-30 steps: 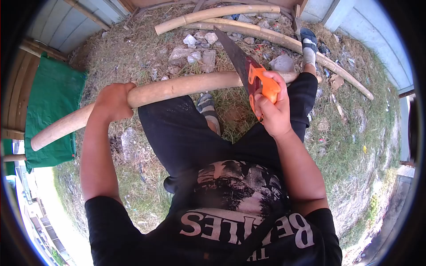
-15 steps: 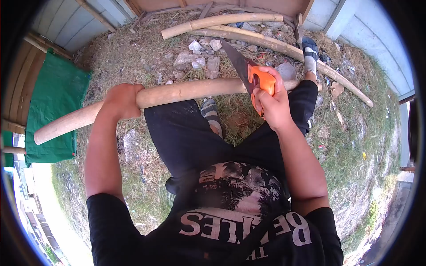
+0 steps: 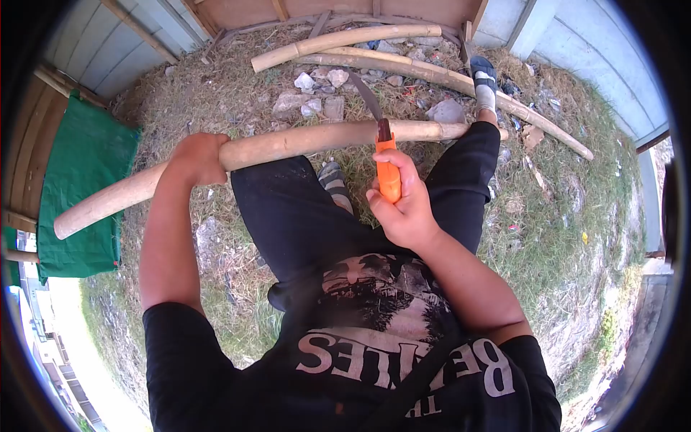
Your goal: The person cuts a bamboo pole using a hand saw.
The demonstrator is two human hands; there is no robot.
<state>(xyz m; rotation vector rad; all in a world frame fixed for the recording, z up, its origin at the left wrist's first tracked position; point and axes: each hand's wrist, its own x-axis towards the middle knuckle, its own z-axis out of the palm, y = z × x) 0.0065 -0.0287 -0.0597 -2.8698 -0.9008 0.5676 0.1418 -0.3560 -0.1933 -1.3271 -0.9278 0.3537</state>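
Observation:
A thick bamboo pole (image 3: 295,142) lies crosswise over my thighs, its cut left end sticking out past my left arm. My left hand (image 3: 199,160) is wrapped round the pole left of my knee. In my right hand (image 3: 407,198) is a hand saw (image 3: 389,173), its orange handle gripped in closed fingers. The dark blade points away from me and crosses the pole right of its middle; whether its teeth touch the bamboo I cannot tell.
Two more bamboo poles (image 3: 345,45) lie on the grass ahead, near my sandalled right foot (image 3: 484,75). Stones (image 3: 289,103) and rubble are scattered beyond the held pole. A green sheet (image 3: 90,187) hangs at the left, and a pale wall (image 3: 590,65) stands at the right.
My right hand has moved left and toward me. The saw has turned from showing its broad side to nearly edge-on. My left hand keeps its hold on the bamboo pole.

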